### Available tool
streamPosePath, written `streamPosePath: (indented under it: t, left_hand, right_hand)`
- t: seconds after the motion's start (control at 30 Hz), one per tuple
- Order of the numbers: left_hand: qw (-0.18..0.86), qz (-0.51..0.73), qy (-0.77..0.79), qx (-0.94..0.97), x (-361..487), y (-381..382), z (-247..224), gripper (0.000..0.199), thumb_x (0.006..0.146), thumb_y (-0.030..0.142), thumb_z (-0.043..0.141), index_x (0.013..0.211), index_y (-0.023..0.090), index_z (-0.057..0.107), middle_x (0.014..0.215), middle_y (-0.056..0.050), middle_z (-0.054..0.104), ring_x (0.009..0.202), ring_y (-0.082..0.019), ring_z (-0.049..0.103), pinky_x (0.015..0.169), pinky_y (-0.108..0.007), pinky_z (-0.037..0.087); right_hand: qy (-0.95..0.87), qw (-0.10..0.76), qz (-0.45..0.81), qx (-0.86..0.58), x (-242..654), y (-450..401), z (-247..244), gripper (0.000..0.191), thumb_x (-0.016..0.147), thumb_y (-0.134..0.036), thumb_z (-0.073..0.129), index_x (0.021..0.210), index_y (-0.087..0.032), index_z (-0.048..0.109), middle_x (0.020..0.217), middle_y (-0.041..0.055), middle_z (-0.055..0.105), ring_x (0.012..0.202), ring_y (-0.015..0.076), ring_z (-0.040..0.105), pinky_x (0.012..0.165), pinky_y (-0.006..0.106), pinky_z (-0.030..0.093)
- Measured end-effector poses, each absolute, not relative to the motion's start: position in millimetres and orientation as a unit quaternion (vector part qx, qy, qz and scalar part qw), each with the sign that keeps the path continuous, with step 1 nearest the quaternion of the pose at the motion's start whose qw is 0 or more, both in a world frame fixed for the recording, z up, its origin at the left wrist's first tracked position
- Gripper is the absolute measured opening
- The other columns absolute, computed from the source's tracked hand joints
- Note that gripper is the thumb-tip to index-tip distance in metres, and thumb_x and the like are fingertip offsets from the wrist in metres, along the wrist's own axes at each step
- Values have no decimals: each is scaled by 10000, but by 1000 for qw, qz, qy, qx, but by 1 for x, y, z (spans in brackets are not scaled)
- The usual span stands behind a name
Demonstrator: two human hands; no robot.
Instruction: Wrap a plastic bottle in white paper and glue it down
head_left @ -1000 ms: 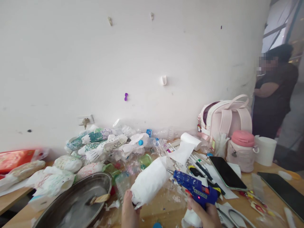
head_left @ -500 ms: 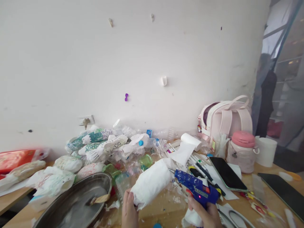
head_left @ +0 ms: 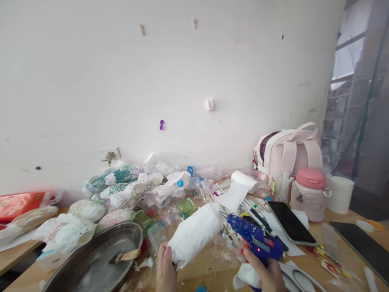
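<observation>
My left hand [head_left: 166,265] is closed round the near end of a white paper-wrapped bottle shape [head_left: 196,233], which tilts up to the right over the table. In my right hand [head_left: 263,267] is a blue glue gun [head_left: 255,237] with a small red light glowing on its side. Its metal nozzle points left at the far end of the wrapped shape, with a narrow gap between them as far as I can see. Crumpled white paper [head_left: 246,275] lies beside my right hand.
To the left stands a metal basin [head_left: 100,259] of cloudy liquid with a brush [head_left: 129,254] in it. Painted paper fish [head_left: 124,178] and plastic bottles lie along the wall. Rightward are a phone [head_left: 291,222], a pink-lidded jar [head_left: 309,194] and a backpack [head_left: 291,152].
The glue gun has shifted slightly right and its nozzle has drawn back from the wrapped shape's end. My left hand has hardly moved. A dark figure at the far right is gone from view.
</observation>
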State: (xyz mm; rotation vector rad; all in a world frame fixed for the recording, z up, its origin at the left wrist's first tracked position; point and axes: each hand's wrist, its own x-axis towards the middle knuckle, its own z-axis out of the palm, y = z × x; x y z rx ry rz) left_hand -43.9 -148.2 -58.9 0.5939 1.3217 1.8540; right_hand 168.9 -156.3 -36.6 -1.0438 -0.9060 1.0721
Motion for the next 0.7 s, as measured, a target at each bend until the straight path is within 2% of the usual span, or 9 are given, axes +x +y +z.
streamPosePath:
  t: [0.1,0.27,0.43,0.57,0.7]
  left_hand:
    - [395,721,525,221,-45,-147,-60,457,448,606,670,647,226,512,517,32,534,467,-156,484,412,-252,384]
    - [407,719,521,214,-46,-145,-62,472,434,615,670,645,230,497,495,40,525,444,-151,477,401,-251,374]
    - [412,718,520,211,-47,-143,-62,507,377,640,674,608,233,481,483,39,518,440,-154,482,401,-259,378]
    - [406,715,527,212,-47,-142,-62,491,390,623,677,619,230,491,495,33,521,458,-158,487,420,-266,389]
    - [393,717,531,222,-45,-145,-61,481,424,621,675,636,222,510,518,30,524,472,-151,475,428,-259,383]
  right_hand:
    - [-416,629,473,-457,170,-160,-39,471,598,-603,711,704,-145,673,576,55,635,488,200,594,390,245,473]
    - [-423,628,460,-463,168,-161,-43,445,598,-579,719,726,-155,678,591,58,652,584,230,632,500,264,523]
    - [-407,618,475,-475,168,-157,-43,490,603,-596,711,807,-151,680,554,36,633,456,192,584,361,230,446]
    - [-404,620,485,-466,170,-156,-42,477,620,-600,698,764,-146,679,536,28,609,369,150,520,289,211,375]
    - [-416,631,468,-458,169,-156,-44,462,609,-600,705,711,-152,672,607,56,646,472,193,591,361,236,456]
